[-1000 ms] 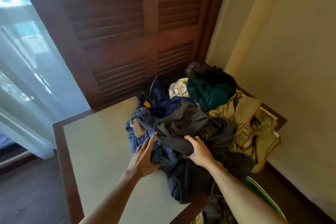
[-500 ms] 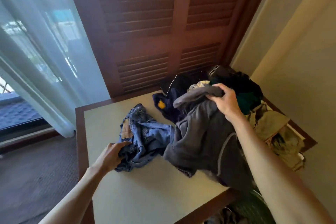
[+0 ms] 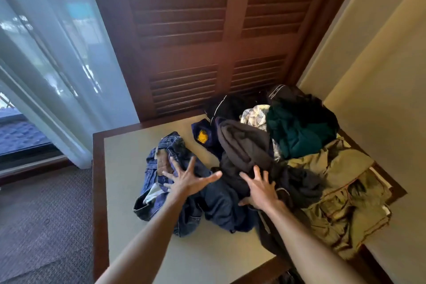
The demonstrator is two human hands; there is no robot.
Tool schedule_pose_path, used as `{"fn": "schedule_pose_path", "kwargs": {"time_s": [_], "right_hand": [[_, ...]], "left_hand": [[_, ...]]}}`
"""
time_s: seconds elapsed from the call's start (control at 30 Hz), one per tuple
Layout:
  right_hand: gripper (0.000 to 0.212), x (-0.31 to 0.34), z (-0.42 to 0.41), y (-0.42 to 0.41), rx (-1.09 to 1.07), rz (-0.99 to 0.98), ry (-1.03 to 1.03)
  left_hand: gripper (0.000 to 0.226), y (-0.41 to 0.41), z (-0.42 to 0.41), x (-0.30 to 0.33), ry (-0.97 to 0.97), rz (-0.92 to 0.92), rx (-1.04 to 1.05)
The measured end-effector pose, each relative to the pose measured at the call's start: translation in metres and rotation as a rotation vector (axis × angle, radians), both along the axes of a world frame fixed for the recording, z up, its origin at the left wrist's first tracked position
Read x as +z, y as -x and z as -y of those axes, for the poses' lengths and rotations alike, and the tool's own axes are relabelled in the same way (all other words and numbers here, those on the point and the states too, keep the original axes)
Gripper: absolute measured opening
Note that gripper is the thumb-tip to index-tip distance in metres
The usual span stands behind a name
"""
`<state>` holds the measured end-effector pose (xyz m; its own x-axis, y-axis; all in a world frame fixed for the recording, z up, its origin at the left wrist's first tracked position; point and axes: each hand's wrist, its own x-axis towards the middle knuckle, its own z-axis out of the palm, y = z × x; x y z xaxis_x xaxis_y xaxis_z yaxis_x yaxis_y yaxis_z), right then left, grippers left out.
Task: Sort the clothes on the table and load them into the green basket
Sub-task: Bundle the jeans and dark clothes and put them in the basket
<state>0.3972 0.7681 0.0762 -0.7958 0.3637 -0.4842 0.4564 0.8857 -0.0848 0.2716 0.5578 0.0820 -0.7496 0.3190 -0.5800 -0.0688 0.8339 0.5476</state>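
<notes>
Lower centre of frame: left hand with fingers spread wide, over blue jeans, gripping nothing. Just right of it, right hand also splayed wide, fingers on dark grey garment, holding nothing. Both on pale table with dark wooden rim. Lower right: crumpled olive clothing at table's edge. Farther back, upper right of pile: dark green garment, patterned pale cloth, navy piece with yellow patch. Behind, louvred wooden doors; sheer curtain at upper left. Green basket out of sight
</notes>
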Motion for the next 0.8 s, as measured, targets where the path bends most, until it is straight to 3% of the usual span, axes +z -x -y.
{"fn": "schedule_pose_path", "kwargs": {"time_s": [0.17, 0.33, 0.43, 0.53, 0.67, 0.73, 0.8], "right_hand": [[0.042, -0.004, -0.024, 0.011, -0.081, -0.147, 0.206], [0.039, 0.031, -0.035, 0.039, -0.251, -0.375, 0.502], [0.053, 0.082, -0.037, 0.063, -0.353, -0.627, 0.644], [0.022, 0.151, -0.029, 0.083, -0.336, -0.961, 0.744], [0.028, 0.210, -0.015, 0.093, -0.235, -1.279, 0.729], [0.030, 0.202, -0.010, 0.088, -0.168, -1.304, 0.641], [0.029, 0.159, -0.007, 0.075, -0.141, -1.210, 0.445]], "left_hand": [[0.112, -0.005, -0.003, -0.022, 0.131, -0.201, -0.035], [0.079, 0.001, 0.026, -0.036, 0.047, -0.406, -0.044], [0.066, 0.008, 0.049, -0.049, -0.054, -0.543, -0.050], [0.050, 0.013, 0.070, -0.047, -0.125, -0.587, -0.019], [0.044, 0.018, 0.092, -0.037, -0.173, -0.598, -0.032], [0.047, 0.024, 0.104, -0.038, -0.182, -0.593, -0.061], [0.049, 0.031, 0.114, -0.039, -0.181, -0.577, -0.087]]}}
